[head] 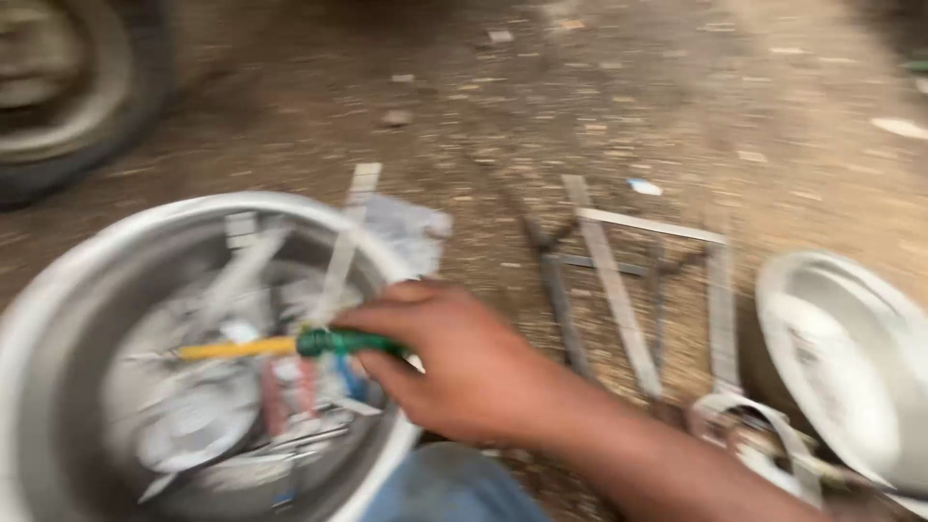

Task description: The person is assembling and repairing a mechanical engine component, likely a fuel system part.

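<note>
A green-and-yellow-handled tool [280,345] is gripped at its green end by the right hand [454,362], fingers [387,319] clamped on it, just above the metal basin [58,319]. The basin is filled with blurred small tools and metal parts. The tool is held over the basin, not set down. Right of the basin, flat metal strips [619,290] lie on the dirt ground, then a pale dish [851,358]. Beyond the basin, a tyre [68,97] is seen. No left hand is shown.
</note>
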